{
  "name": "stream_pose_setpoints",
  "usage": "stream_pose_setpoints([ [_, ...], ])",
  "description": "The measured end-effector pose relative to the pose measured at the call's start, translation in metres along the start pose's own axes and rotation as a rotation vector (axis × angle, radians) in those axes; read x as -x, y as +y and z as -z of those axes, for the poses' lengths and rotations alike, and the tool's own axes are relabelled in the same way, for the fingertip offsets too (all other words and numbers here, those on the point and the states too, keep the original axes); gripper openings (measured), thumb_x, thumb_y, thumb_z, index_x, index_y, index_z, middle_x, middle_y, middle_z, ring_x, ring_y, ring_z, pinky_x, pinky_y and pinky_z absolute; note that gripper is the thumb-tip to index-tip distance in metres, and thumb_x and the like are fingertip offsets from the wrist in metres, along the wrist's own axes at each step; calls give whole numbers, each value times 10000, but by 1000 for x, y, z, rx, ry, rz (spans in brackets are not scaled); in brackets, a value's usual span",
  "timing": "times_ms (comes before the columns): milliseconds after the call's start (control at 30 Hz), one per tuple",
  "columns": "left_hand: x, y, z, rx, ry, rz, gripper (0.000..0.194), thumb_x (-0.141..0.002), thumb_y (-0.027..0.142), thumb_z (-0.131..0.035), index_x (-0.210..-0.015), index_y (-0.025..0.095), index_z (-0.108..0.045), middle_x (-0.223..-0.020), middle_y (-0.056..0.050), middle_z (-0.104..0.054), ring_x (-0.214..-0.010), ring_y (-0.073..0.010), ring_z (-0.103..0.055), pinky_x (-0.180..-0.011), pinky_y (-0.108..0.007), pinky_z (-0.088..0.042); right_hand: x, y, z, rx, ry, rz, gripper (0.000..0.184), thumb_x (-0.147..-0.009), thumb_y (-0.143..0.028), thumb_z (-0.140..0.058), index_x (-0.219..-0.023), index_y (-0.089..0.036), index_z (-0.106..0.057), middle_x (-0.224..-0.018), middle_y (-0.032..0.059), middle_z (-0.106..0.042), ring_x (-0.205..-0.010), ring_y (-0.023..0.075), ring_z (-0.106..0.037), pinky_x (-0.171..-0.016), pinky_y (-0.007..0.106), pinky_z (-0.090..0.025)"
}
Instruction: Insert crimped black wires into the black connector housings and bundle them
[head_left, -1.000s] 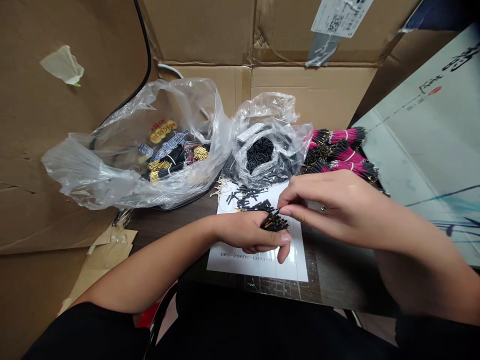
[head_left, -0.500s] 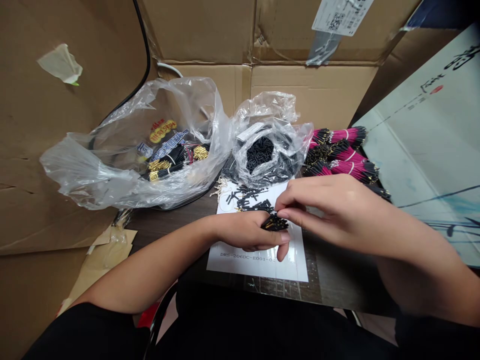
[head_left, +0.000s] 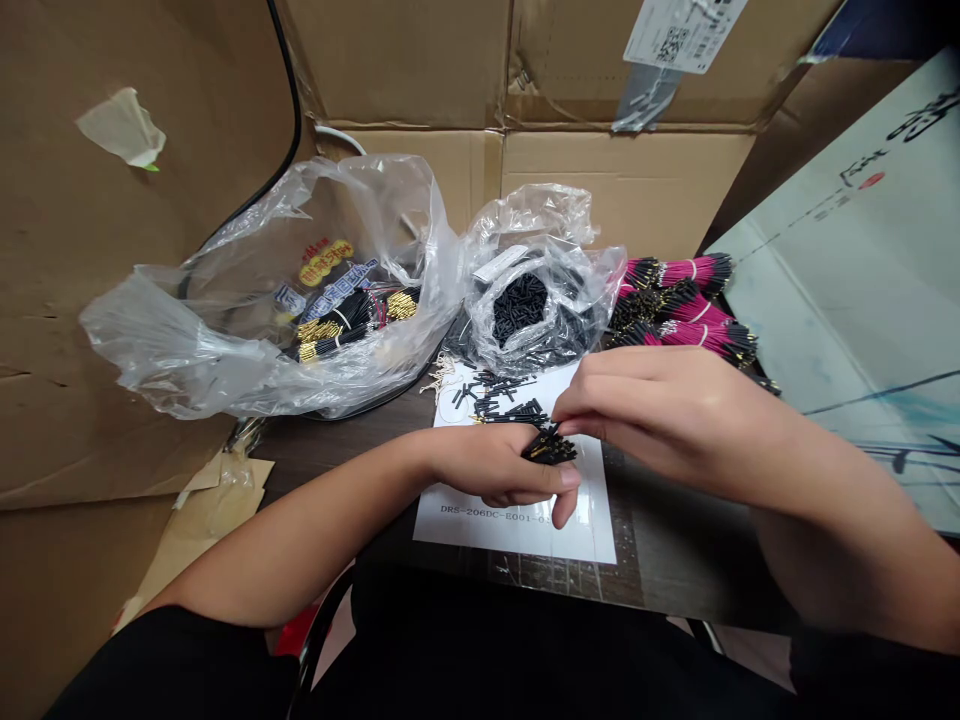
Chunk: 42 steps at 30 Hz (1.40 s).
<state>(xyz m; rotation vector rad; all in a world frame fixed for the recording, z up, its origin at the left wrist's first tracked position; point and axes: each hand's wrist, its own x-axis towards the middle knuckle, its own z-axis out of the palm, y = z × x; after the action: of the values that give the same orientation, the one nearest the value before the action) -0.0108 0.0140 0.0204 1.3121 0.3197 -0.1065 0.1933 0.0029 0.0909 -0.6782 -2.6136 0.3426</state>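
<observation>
Dark tabletop (head_left: 679,545): left hand (head_left: 491,470) palm-down, grip closed on black wire bundle (head_left: 550,447); right hand (head_left: 675,420) pinching tips.

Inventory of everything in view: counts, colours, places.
cardboard box: one, brown, walls around the work area
plastic bag of wire bundles: one, clear, left; black wires with gold tips inside
plastic bag of black pieces: one, clear, centre back
pink wire bundles: about three, pink with black ends, right of that bag
paper sheet: one, white, printed, on the dark table
loose black pieces: many, black, on the sheet
printed panel: one, pale, far right
black wire bundle: one, black with gold tips, in the left hand
left hand: holding the bundle
right hand: fingertips at the bundle
</observation>
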Motion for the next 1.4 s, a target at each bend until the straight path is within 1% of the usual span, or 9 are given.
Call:
stream_pose_setpoints([
  [133,2,2,0,-17,-23,-11,433,-934,523,-432,-839,132,-592,-534,50,-314,-449,-82,-313,-438,-245,-263,-1,4,-2,-66,13,61,156,-931,-153,-467,-916,-178,-620,-781,23,-574,-689,105,-513,-623,233,-407],
  [300,2,2,1,-43,-60,-19,446,-945,527,-401,-838,138,-591,-548,42,-328,-465,-90,-333,-453,-255,-276,-4,7,-5,-153,27,74,160,-939,-166,-466,-932,-180,-625,-813,33,-600,-723,107,-543,-648,237,-434],
  [433,3,2,2,-17,-71,-24,433,-953,514,-393,-840,141,-583,-540,44,-321,-464,-91,-327,-460,-258,-275,-4,6,-6,-147,23,75,172,-944,-162,-458,-934,-175,-628,-825,41,-606,-739,111,-548,-655,241,-435],
  [533,3,3,2,7,-82,-17,424,-959,501,-387,-843,142,-579,-535,44,-317,-462,-92,-320,-459,-259,-273,-4,6,-7,-142,13,71,131,-930,-163,-496,-921,-161,-626,-794,27,-594,-715,99,-528,-650,235,-425],
  [633,3,3,1,21,-82,-11,421,-956,501,-393,-839,142,-579,-526,47,-312,-458,-92,-315,-452,-255,-269,-3,9,-6,-154,11,57,87,-913,-178,-539,-910,-152,-622,-766,12,-587,-689,88,-521,-635,229,-419],
  [733,3,4,1,38,-68,-16,413,-952,497,-409,-835,140,-581,-515,51,-303,-448,-88,-305,-444,-251,-258,-2,11,-3,-180,21,17,75,-904,-191,-561,-916,-165,-631,-792,16,-614,-707,94,-544,-645,242,-429],
  [900,2,3,1,59,-45,-25,417,-950,495,-411,-836,134,-585,-508,55,-295,-439,-85,-293,-432,-246,-251,-3,9,0,-302,93,-52,73,-879,-190,-598,-895,-176,-668,-808,21,-652,-719,100,-578,-653,248,-455],
  [1067,1,0,1,83,-52,-22,394,-948,481,-428,-846,134,-584,-504,57,-302,-433,-82,-289,-429,-242,-257,-7,5,-3,-432,61,-79,72,-848,-185,-640,-887,-161,-696,-797,10,-669,-709,81,-599,-646,211,-469],
  [1400,2,2,0,87,-37,-3,409,-944,503,-428,-839,138,-581,-505,55,-287,-437,-81,-282,-432,-246,-242,-7,5,-8,-440,61,-155,69,-850,-203,-635,-859,-178,-699,-791,-1,-676,-701,83,-605,-639,211,-472],
])
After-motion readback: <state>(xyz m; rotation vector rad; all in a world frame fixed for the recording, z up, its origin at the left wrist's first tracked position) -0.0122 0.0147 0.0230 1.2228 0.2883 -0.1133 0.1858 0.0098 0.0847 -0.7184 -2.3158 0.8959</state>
